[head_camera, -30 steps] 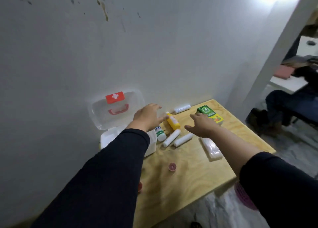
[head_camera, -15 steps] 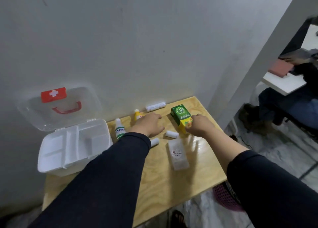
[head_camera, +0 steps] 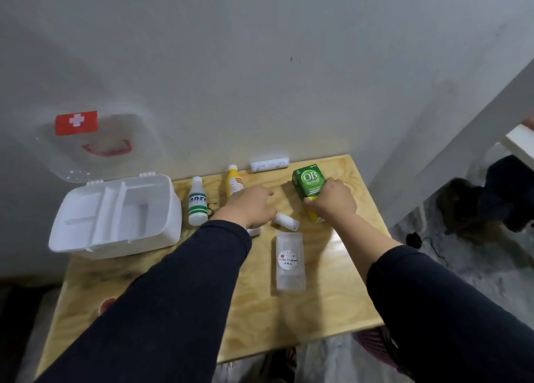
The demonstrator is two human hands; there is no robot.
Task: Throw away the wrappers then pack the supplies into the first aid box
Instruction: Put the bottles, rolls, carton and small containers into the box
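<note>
The white first aid box (head_camera: 115, 218) stands open at the table's left, its clear lid (head_camera: 95, 142) with a red cross leaning on the wall. My right hand (head_camera: 331, 205) grips a green "OB herbal" carton (head_camera: 307, 180) from its near side. My left hand (head_camera: 248, 206) lies palm down over a white roll (head_camera: 254, 231); the hand hides whether it holds the roll. A short white roll (head_camera: 286, 222) lies between my hands. A white bottle with green stripes (head_camera: 198, 203), a yellow bottle (head_camera: 233, 180) and a long white roll (head_camera: 270, 164) lie behind them.
A clear packet with a round label (head_camera: 289, 261) lies in front of my hands on the wooden table (head_camera: 332, 310). A small red thing (head_camera: 105, 306) sits near the table's left edge. A pink basket (head_camera: 375, 345) shows below the right edge. A seated person's legs (head_camera: 505, 194) are at right.
My head tilted down and left, bringing the open box fully into view. My right hand reached the green carton and closed on it. My left hand came down over the rolls.
</note>
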